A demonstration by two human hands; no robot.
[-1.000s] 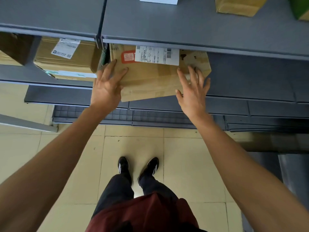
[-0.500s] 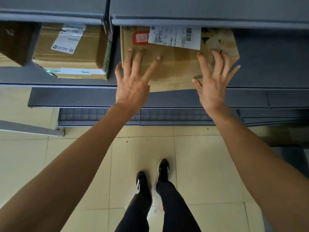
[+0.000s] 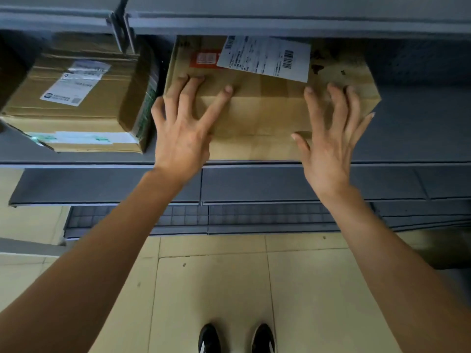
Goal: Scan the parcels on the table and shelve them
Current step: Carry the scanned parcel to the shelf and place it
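Note:
A brown cardboard parcel [image 3: 265, 108] with a white barcode label and a red sticker lies on a grey metal shelf [image 3: 407, 138], its front edge at the shelf's lip. My left hand [image 3: 182, 128] rests flat on the parcel's left front with fingers spread. My right hand [image 3: 331, 133] lies spread on the parcel's right front. Neither hand curls around the box; both only touch its top and front face.
A second taped cardboard parcel [image 3: 76, 103] with a white label sits on the same shelf to the left, beyond a vertical post [image 3: 122, 34]. Another shelf [image 3: 280, 19] overhangs above, lower shelves [image 3: 254, 184] jut out below. My shoes [image 3: 235, 338] stand on yellow floor tiles.
The parcel has slid further back onto the shelf, no longer overhanging its edge. Both hands went from gripping its sides to lying flat on it with spread fingers. The camera moved closer.

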